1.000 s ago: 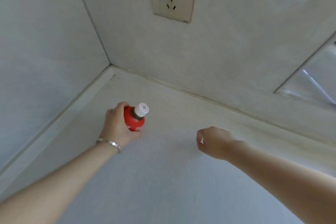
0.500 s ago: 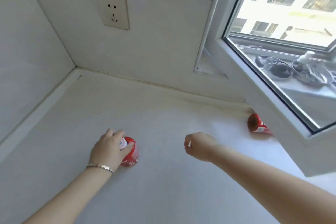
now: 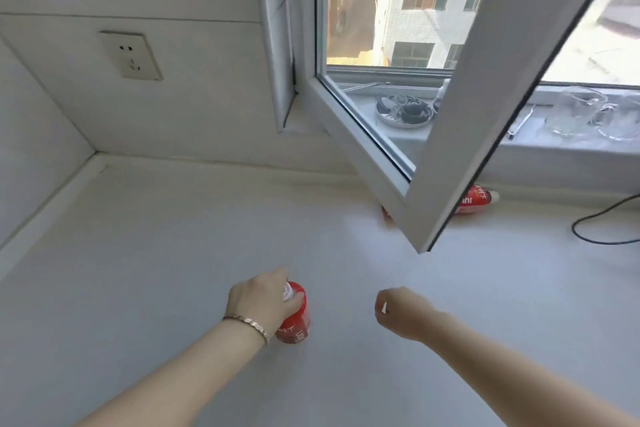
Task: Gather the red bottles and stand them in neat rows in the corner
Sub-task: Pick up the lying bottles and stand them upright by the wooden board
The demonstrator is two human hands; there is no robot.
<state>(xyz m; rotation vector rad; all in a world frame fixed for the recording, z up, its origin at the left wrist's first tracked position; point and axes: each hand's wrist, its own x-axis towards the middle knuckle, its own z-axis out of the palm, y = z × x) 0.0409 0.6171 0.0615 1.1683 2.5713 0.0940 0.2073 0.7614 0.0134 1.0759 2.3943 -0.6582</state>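
Since a moment ago the bottle has been carried away from the corner, and more of the window and a second bottle are now brought into sight. An upright red bottle (image 3: 295,319) is held by the left hand (image 3: 260,300), which is wrapped around its top and shoulder, so the white cap is only partly seen beside the fingers. It is placed out on the open middle of the white counter (image 3: 173,253), well apart from the back-left corner. A thin bracelet (image 3: 246,322) is worn on the left wrist. The right hand (image 3: 401,314) is kept curled into a loose fist just above the counter, nothing gripped, near the held bottle but clear of it. A second red bottle (image 3: 472,199) is seen lying on its side along the back edge of the counter, partly hidden behind the open window sash (image 3: 485,97). A wall socket (image 3: 131,55) is seen above the back-left corner. A black cable (image 3: 604,222) is looped at the right edge of the counter
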